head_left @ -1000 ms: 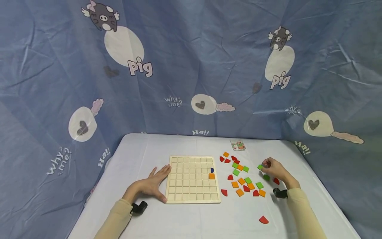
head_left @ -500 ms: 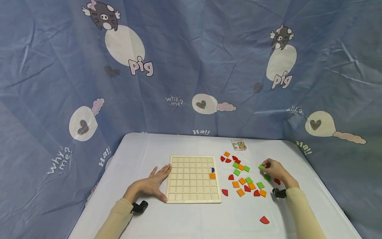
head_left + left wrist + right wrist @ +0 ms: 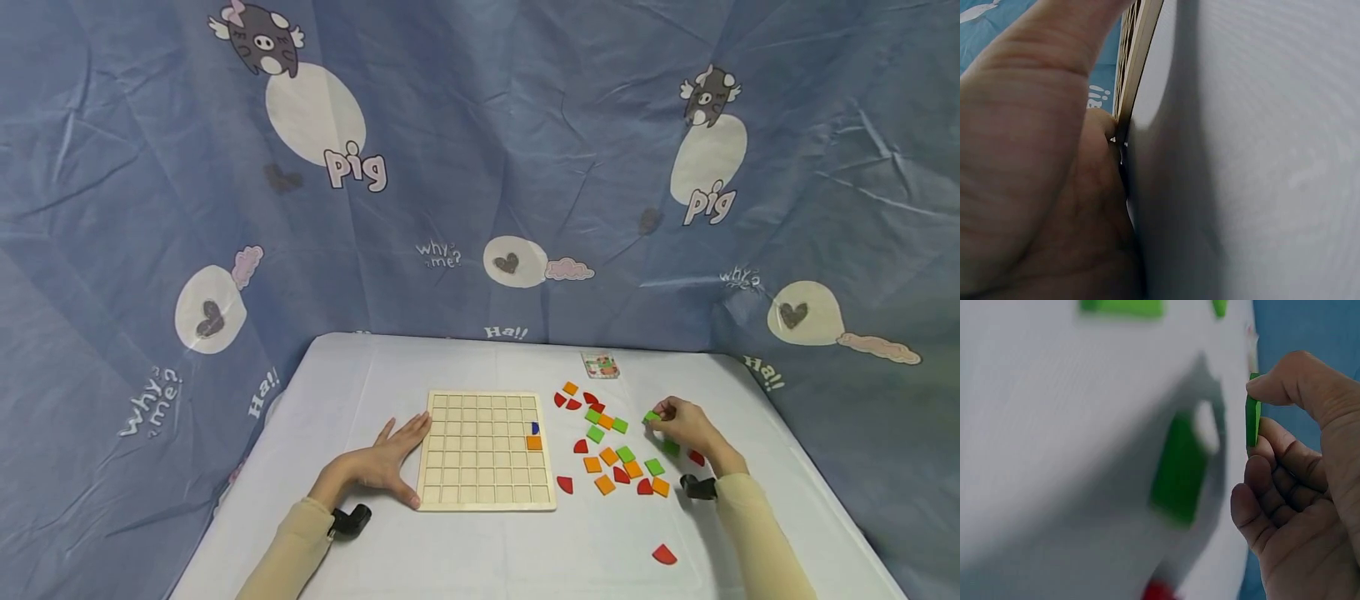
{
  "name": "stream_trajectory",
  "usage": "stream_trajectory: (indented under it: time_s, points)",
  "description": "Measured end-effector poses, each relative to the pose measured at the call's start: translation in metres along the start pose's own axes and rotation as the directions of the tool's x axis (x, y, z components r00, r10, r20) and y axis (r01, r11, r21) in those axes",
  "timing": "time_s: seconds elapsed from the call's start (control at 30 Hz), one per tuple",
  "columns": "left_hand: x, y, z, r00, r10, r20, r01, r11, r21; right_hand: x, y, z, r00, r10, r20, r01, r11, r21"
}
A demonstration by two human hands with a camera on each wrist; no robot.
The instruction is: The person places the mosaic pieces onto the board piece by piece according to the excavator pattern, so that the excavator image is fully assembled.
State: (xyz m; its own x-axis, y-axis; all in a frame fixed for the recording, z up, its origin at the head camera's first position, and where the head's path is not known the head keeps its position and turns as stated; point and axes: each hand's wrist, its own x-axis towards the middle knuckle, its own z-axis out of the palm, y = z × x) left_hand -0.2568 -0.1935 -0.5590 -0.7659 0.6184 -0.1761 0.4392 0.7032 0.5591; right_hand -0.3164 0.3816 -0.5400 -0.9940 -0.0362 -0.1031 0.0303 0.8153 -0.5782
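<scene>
A wooden grid board (image 3: 483, 450) lies on the white table, with a blue piece (image 3: 534, 427) and an orange square (image 3: 532, 442) in its right column. My left hand (image 3: 390, 460) rests flat against the board's left edge (image 3: 1138, 62), fingers straight. My right hand (image 3: 678, 425) is lifted a little off the table to the right of the loose pieces and pinches a green square tile (image 3: 652, 416) between thumb and forefinger; the tile (image 3: 1252, 419) shows edge-on in the right wrist view. Another green tile (image 3: 1179, 469) lies on the table under that hand.
Several loose green, orange and red pieces (image 3: 615, 454) lie scattered right of the board. A lone red quarter-circle (image 3: 663, 554) sits near the front edge. A small printed card (image 3: 599, 365) lies at the back. A blue patterned cloth (image 3: 480, 167) hangs behind the table.
My right hand with the green tile has shifted slightly left, toward the scattered pieces. The left hand has stayed in place.
</scene>
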Motion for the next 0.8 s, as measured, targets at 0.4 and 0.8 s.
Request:
stream_trajectory:
  time_s: [0.4, 0.8]
  points:
    - [-0.001, 0.002, -0.001, 1.000, -0.003, 0.004, 0.003, 1.000, 0.002, 0.000, -0.097, 0.030, 0.955, -0.293, 0.049, 0.291, 0.956, 0.034]
    - [-0.001, 0.002, -0.001, 1.000, 0.001, 0.000, -0.001, 1.000, 0.006, 0.001, -0.177, 0.088, 0.833, -0.512, 0.209, 0.509, 0.858, 0.070]
